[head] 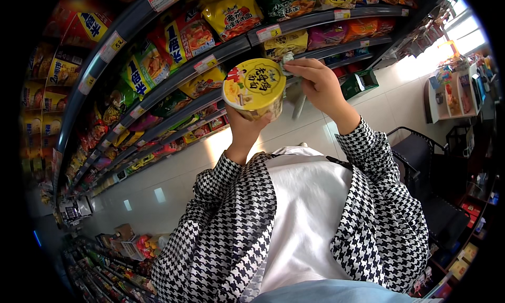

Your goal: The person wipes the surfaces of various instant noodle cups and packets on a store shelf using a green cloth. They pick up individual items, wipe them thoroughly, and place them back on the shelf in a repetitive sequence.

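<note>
My left hand [246, 127] holds a yellow-lidded instant noodle cup [254, 86] from below and the side, in front of the shelves. The lid faces up towards me and bears printed writing and a picture. My right hand [315, 80] pinches a crumpled pale cloth or tissue [287, 61] between thumb and fingertips, at the right rim of the cup. Whether the cloth touches the cup, I cannot tell. Part of my left hand's fingers is hidden behind the cup.
Curved store shelves [300, 23] with packets of instant noodles [230, 13] stand ahead and to the left. A green box [360, 84] rests on the tiled floor. To the right are a black folding chair [420, 153] and a white display stand [453, 94]. More shelves [106, 275] stand at lower left.
</note>
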